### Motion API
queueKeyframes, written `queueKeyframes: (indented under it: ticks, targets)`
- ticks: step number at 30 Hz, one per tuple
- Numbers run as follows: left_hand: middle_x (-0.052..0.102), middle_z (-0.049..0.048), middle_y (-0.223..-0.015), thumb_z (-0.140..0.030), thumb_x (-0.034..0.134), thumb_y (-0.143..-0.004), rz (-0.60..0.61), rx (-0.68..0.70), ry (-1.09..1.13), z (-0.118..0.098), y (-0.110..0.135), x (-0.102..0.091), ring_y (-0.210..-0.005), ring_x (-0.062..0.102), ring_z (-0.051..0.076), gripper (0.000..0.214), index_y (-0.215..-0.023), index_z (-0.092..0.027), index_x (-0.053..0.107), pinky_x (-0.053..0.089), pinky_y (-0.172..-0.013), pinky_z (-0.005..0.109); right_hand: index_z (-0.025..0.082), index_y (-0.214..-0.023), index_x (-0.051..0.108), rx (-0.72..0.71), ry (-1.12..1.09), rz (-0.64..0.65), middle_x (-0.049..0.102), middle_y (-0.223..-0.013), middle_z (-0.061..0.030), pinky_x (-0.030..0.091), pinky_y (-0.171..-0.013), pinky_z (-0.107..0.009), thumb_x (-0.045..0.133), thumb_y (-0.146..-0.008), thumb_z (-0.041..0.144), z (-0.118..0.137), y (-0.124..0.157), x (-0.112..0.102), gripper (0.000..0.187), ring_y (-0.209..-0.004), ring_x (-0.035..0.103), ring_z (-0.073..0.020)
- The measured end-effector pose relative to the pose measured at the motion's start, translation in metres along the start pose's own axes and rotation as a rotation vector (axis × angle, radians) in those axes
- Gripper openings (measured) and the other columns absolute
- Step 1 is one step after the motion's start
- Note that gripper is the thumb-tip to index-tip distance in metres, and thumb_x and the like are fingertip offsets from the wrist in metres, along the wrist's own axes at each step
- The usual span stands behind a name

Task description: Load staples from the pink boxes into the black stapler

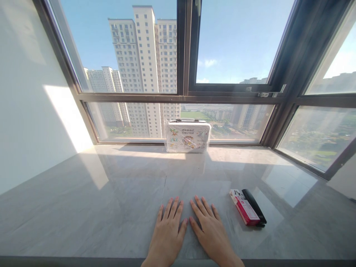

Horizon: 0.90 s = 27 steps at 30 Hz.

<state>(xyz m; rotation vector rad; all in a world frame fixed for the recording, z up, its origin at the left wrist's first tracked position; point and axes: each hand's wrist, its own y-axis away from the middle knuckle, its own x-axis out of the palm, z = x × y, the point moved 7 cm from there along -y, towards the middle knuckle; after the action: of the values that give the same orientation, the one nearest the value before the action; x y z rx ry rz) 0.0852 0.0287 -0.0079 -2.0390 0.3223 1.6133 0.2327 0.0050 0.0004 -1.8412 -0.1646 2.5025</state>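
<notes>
My left hand (pixel 167 230) lies flat, palm down, on the grey marbled sill (pixel 97 218), fingers stretched out and nothing in it. Beside it my right hand (pixel 209 229) rests the same way, its thumb close to the left thumb. To the right of my right hand lie a small red and white box (pixel 246 210) and a black stapler-like object (pixel 254 207), side by side. Farther off, a white case (pixel 188 137) with cartoon prints and a dark handle stands upright against the window, wrapped in clear plastic.
Dark window frames (pixel 178 98) bound the sill at the back and right. A white wall (pixel 33 111) closes it on the left. The sill's front edge (pixel 69 259) runs beneath my wrists. Sunlit patches fall across the surface, and tall buildings show outside.
</notes>
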Motion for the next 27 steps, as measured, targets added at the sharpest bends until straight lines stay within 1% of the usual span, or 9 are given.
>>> queueKeyframes:
  ticks: [9,18,27]
  targets:
    - [0.022,0.0023,-0.165,-0.051,0.026,-0.105,-0.001,0.001,-0.008,0.0007,-0.0002,-0.0006,-0.151,0.023,0.028,0.055,-0.157,-0.032,0.027,0.024,-0.121,0.057,0.037,-0.157,0.027,0.011,-0.01,0.022,0.018,-0.164,0.0083,0.011,-0.125,-0.05,0.029,-0.101,0.051,-0.0005,-0.0003,0.0005,0.057,-0.154,0.011,-0.0219]
    - [0.024,0.0011,-0.165,-0.05,0.026,-0.105,-0.004,0.001,-0.019,0.0013,0.0004,0.0007,-0.152,0.021,0.027,0.055,-0.157,-0.033,0.026,0.024,-0.121,0.056,0.036,-0.156,0.028,0.014,-0.022,0.027,0.019,-0.164,0.0077,0.011,-0.125,-0.049,0.031,-0.101,0.049,0.0008,0.0002,-0.0018,0.057,-0.154,0.012,-0.023]
    - [0.024,0.0013,-0.165,-0.051,0.026,-0.105,-0.001,-0.004,-0.01,0.0021,0.0001,0.002,-0.152,0.022,0.027,0.055,-0.157,-0.033,0.026,0.024,-0.121,0.057,0.037,-0.156,0.028,0.01,-0.021,0.019,0.018,-0.164,0.0081,0.012,-0.125,-0.05,0.03,-0.102,0.051,-0.0001,-0.0002,-0.0008,0.057,-0.154,0.012,-0.0228]
